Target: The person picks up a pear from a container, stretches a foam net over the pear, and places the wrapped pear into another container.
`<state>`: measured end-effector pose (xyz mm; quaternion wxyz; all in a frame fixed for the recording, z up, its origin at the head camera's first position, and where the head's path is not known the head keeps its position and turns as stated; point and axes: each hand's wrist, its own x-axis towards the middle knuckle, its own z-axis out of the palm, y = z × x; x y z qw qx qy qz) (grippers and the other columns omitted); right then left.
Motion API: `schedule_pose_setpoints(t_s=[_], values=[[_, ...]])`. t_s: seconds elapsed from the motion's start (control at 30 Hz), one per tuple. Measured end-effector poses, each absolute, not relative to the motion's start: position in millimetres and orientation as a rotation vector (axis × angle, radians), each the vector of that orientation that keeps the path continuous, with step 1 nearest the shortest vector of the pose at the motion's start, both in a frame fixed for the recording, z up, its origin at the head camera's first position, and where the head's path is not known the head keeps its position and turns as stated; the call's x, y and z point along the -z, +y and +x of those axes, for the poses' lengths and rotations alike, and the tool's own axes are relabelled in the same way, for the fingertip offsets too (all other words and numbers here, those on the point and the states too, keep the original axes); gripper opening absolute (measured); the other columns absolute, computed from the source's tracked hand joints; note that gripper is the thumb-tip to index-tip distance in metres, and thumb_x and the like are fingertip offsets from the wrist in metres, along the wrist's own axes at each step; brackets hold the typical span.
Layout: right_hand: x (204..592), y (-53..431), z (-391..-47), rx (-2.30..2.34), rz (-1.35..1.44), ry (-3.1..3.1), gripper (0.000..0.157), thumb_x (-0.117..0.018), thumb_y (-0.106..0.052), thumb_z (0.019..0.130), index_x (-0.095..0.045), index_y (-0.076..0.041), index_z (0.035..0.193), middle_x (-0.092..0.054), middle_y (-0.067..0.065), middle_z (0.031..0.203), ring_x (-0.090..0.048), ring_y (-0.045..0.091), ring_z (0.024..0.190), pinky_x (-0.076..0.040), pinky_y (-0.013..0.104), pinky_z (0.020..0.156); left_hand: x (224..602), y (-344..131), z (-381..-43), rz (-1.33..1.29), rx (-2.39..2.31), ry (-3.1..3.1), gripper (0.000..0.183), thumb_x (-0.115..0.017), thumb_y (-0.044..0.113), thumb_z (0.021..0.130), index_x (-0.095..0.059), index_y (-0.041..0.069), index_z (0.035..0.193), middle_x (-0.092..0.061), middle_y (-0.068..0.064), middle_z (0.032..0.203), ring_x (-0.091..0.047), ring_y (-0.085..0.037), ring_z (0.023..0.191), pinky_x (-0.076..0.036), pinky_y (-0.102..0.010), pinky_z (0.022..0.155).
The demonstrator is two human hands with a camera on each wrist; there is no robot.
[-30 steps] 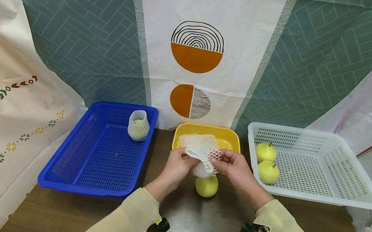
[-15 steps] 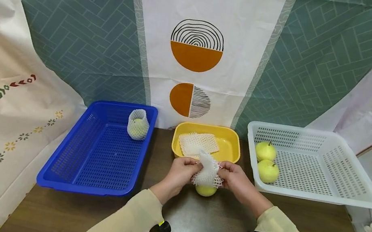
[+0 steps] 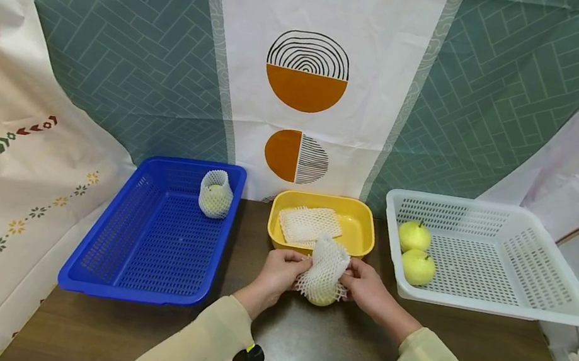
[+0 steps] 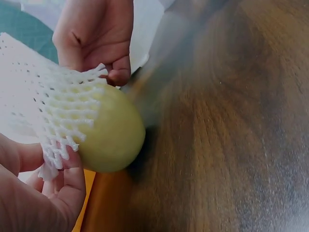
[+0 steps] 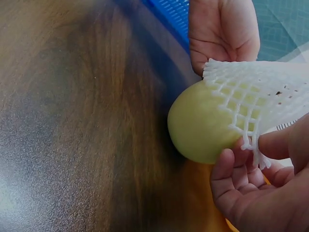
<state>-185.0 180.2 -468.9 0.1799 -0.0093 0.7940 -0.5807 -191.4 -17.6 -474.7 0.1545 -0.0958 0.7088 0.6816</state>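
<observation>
A white foam fruit net (image 3: 324, 269) covers the upper part of a yellow-green pear (image 3: 323, 300) standing on the table. My left hand (image 3: 278, 273) pinches the net's lower edge on the left side, thumb against fingers. On the opposite side my right hand (image 3: 366, 289) pinches the same edge. Both wrist views show the pear's bare lower half, the pear (image 4: 118, 130) in the left wrist view and the pear (image 5: 195, 125) in the right. The net's loose upper end rises above the fruit.
Behind the hands is a yellow tray (image 3: 359, 227) with flat foam nets (image 3: 311, 224). A blue basket (image 3: 133, 291) at left holds a netted pear (image 3: 216, 197). The white basket (image 3: 498, 308) at right holds two bare pears (image 3: 417, 267). A patterned cloth (image 3: 316, 19) hangs behind.
The net, first held crumpled above the pear, has come down over it and spread around its upper part. Both hands have lowered with it to the pear's sides.
</observation>
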Motion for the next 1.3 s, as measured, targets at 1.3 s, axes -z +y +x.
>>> schedule_pose_setpoints(t_s=[1.3], values=[[449.4,183.2,-189.5,1.181,-0.445,2.499,0.07,-0.089,-0.022,0.058,-0.058,-0.019,0.12,-0.063,-0.005,0.118,-0.06,0.015,0.11,-0.048,0.04,0.095,443.4,-39.0,-188.1,0.391,-1.318,2.452,0.062,-0.087,0.019,0.062,-0.064,0.008,0.118,-0.066,-0.007,0.116,-0.062,-0.026,0.109,-0.05,-0.038,0.091]])
